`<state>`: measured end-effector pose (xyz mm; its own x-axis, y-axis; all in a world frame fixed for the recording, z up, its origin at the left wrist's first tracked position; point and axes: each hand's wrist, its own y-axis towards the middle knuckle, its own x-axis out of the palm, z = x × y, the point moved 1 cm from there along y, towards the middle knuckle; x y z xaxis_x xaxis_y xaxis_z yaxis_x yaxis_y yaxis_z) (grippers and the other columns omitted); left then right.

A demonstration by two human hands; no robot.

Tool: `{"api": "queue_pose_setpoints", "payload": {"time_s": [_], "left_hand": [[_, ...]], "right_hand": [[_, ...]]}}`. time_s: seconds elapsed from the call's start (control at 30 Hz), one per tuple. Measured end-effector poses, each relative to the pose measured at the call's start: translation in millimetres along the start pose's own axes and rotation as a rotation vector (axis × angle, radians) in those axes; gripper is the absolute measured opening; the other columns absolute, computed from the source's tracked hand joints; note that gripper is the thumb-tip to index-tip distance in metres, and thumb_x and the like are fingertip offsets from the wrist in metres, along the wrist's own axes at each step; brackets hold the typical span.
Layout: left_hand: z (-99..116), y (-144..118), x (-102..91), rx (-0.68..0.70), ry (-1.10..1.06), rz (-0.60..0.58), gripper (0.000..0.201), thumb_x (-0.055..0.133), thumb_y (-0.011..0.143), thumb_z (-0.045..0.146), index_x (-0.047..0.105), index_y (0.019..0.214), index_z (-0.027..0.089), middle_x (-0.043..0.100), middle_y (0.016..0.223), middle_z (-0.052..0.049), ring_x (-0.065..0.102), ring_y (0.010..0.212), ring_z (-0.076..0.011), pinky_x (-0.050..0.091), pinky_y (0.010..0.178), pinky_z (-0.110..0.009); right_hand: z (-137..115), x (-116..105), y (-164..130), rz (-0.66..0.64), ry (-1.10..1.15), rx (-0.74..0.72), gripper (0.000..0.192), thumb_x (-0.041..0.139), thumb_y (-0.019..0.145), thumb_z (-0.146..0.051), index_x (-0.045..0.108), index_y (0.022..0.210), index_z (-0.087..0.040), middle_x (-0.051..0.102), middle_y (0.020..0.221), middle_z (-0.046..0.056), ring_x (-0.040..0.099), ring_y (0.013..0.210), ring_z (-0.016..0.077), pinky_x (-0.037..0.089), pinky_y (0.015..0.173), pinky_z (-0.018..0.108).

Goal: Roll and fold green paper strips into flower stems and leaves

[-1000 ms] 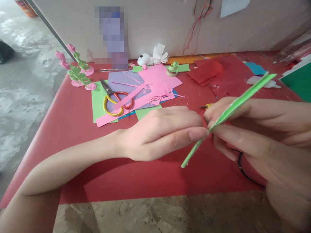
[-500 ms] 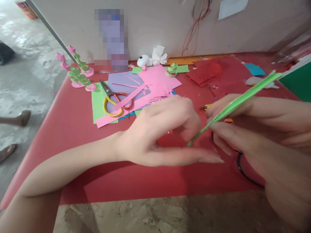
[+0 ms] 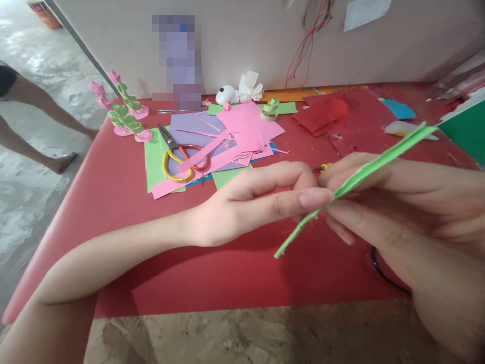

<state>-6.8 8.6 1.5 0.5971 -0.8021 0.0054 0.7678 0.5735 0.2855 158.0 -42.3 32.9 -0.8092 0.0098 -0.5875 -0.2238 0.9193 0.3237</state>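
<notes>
A long rolled green paper stick point(image 3: 364, 172) slants from lower left to upper right above the red table point(image 3: 113, 192). My left hand point(image 3: 257, 202) pinches it between thumb and forefinger near its lower part. My right hand point(image 3: 401, 202) grips the same stick just to the right, fingers wrapped round it. The stick's lower tip pokes out below my left thumb.
Pink, purple and green paper sheets point(image 3: 227, 136) lie mid-table with yellow-and-red scissors point(image 3: 178, 154) on them. Pink-and-green paper flowers point(image 3: 121, 114) stand at the far left. Red paper point(image 3: 341, 114), a green curl point(image 3: 270, 108) and a white object point(image 3: 225, 93) lie near the wall. A person's legs point(image 3: 34, 126) are at the left.
My left hand, spread open below the stick half a second ago, has closed on it again. A person's legs have come into view at the left.
</notes>
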Motion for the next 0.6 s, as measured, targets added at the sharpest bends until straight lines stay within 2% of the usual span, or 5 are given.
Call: {"api": "queue_pose_setpoints", "payload": {"time_s": [0.13,0.23,0.4,0.5,0.6], "left_hand": [[-2.8,-0.4,-1.1,-0.041,-0.024,-0.041,0.027,0.044,0.092,0.033,0.055,0.072,0.019,0.051,0.069,0.003,0.049,0.068,-0.0077,0.043,0.066,-0.022],[-1.3,2.2,-0.7,-0.023,0.031,-0.056,0.027,0.043,0.093,0.029,0.053,0.07,0.019,0.046,0.069,0.003,0.045,0.067,-0.0077,0.042,0.067,-0.022],[3.1,7.3,0.9,0.145,0.319,-0.006,0.032,0.04,0.092,0.023,0.038,0.061,0.019,0.04,0.062,0.002,0.04,0.066,-0.0104,0.039,0.07,-0.025],[6.1,7.5,0.5,0.283,0.536,0.026,0.029,0.039,0.091,0.019,0.04,0.062,0.02,0.045,0.061,0.0,0.041,0.065,-0.0117,0.039,0.074,-0.028],[9.9,6.0,-0.7,0.321,0.76,0.051,0.026,0.041,0.091,0.019,0.045,0.065,0.019,0.051,0.063,-0.001,0.045,0.066,-0.0126,0.041,0.078,-0.03]], "right_hand": [[2.1,4.0,-0.8,0.017,0.003,0.016,0.006,0.059,0.082,-0.03,0.063,0.077,-0.031,0.061,0.07,-0.009,0.06,0.063,0.0048,0.049,0.05,0.012],[2.7,4.8,-2.3,0.045,-0.008,0.037,0.006,0.059,0.082,-0.032,0.064,0.079,-0.033,0.06,0.067,-0.009,0.058,0.058,0.0045,0.046,0.045,0.012],[2.2,3.3,-2.8,0.06,-0.048,0.025,0.006,0.058,0.082,-0.033,0.064,0.081,-0.033,0.06,0.068,-0.009,0.057,0.06,0.0038,0.047,0.05,0.011],[3.1,3.9,-3.0,0.083,-0.068,0.033,0.005,0.058,0.082,-0.031,0.062,0.079,-0.032,0.062,0.071,-0.01,0.057,0.061,0.0036,0.048,0.053,0.011],[5.1,3.6,-3.9,0.105,-0.103,0.044,0.005,0.059,0.082,-0.033,0.062,0.078,-0.032,0.059,0.065,-0.01,0.052,0.053,0.0024,0.043,0.045,0.011]]}}
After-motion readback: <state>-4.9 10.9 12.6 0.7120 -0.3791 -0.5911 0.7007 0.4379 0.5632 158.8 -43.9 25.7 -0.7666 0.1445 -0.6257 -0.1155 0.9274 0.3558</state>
